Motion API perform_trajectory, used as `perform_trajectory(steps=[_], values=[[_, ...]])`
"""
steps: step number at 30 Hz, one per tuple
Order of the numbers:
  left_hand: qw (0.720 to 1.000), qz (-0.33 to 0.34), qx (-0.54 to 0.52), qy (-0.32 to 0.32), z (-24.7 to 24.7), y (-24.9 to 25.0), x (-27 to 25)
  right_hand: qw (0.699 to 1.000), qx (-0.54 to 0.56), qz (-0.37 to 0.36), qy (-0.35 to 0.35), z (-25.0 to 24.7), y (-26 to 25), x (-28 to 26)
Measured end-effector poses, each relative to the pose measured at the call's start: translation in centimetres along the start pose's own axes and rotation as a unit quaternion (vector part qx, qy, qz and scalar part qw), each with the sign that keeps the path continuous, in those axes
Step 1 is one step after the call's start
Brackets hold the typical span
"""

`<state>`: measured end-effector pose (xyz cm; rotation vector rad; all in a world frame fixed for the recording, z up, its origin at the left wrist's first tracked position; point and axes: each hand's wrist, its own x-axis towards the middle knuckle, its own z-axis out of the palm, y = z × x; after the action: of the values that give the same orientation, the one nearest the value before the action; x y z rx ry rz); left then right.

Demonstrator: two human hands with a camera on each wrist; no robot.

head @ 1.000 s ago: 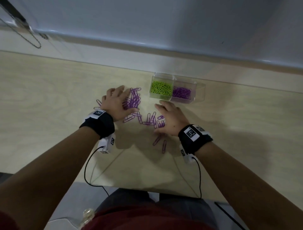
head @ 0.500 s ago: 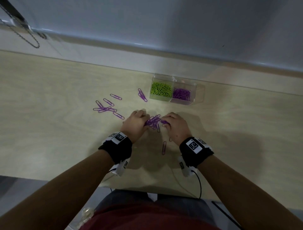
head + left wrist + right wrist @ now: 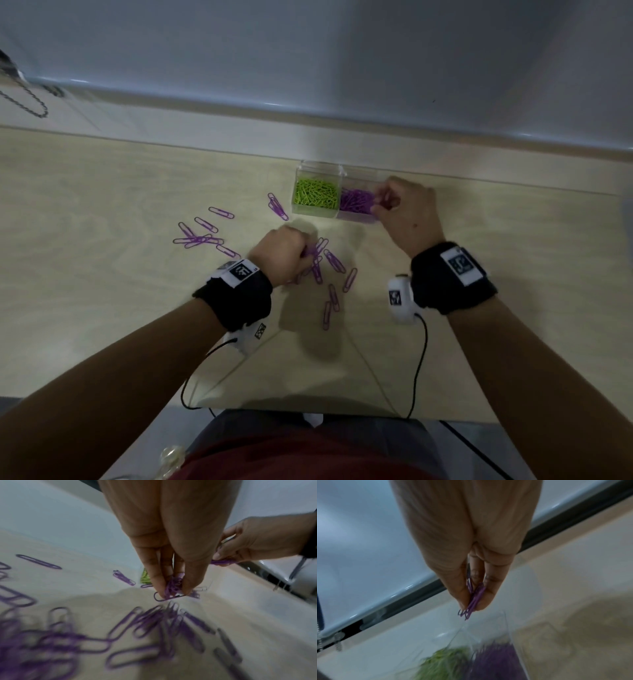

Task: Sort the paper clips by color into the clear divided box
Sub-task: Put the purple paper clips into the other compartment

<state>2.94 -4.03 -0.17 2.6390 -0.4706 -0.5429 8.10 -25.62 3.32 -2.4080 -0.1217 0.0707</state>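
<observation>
Wrist views: right hand (image 3: 471, 574) pinches purple clips (image 3: 473, 601); left hand (image 3: 171, 547) pinches clip bunch (image 3: 172, 586).

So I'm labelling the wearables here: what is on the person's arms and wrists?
Bare forearms, no sleeves. Each wrist has a black band bearing a white tag with a black square code. A small white camera unit hangs below each band, also code-marked, trailing a thin black cable.

Pale wood table (image 3: 102, 308): clear divided box (image 3: 320, 168) under right-hand fingers (image 3: 385, 202); loose purple clips (image 3: 337, 262) at left fingertips (image 3: 157, 588), more further left.
</observation>
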Motion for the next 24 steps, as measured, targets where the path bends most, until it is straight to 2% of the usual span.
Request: perform_trajectory(steps=[2, 5, 7, 9, 10, 12, 15, 17, 18, 20, 22, 24], values=[[0.994, -0.007, -0.096, 0.050, -0.8, 1.1, 0.8, 0.999, -0.036, -0.003, -0.015, -0.1, 0.2, 2.1], [0.969, -0.014, -0.217, 0.117, -2.6, 3.3, 2.9, 0.998, -0.011, 0.003, -0.069, 1.0, 0.9, 3.4], [0.957, -0.024, -0.240, 0.163, -3.6, 4.7, 5.2, 0.999, 0.023, 0.001, -0.046, 1.3, 1.5, 2.9], [0.946, -0.041, -0.255, 0.197, -3.8, 5.5, 7.6, 0.999, 0.041, -0.002, 0.014, 1.1, 2.5, 1.6], [0.946, -0.046, -0.250, 0.200, -3.7, 5.8, 8.8, 0.998, 0.045, 0.001, 0.039, 0.9, 3.2, 0.7], [0.966, -0.044, -0.197, 0.164, -3.1, 6.2, 10.5, 0.998, 0.039, 0.012, 0.058, 0.7, 4.5, -1.2], [0.994, -0.031, -0.072, 0.069, -2.6, 6.7, 11.4, 0.998, 0.042, 0.034, 0.034, 1.0, 5.8, -3.7], [0.997, -0.024, -0.053, 0.060, -2.4, 6.4, 10.9, 0.999, 0.037, 0.032, 0.015, 1.4, 6.1, -4.9], [0.994, -0.017, -0.072, 0.084, -2.4, 5.8, 10.2, 0.999, 0.034, 0.030, 0.000, 1.8, 6.0, -5.3], [0.971, -0.008, -0.120, 0.206, -2.5, 3.5, 8.3, 0.998, 0.034, 0.023, -0.039, 2.8, 5.4, -5.9], [0.941, -0.042, -0.129, 0.311, -2.6, -0.1, 6.5, 0.996, 0.022, -0.013, -0.084, 4.2, 4.4, -6.1], [0.936, -0.109, -0.105, 0.318, -2.1, -4.2, 5.1, 0.988, -0.029, -0.060, -0.136, 5.9, 3.5, -6.1]])
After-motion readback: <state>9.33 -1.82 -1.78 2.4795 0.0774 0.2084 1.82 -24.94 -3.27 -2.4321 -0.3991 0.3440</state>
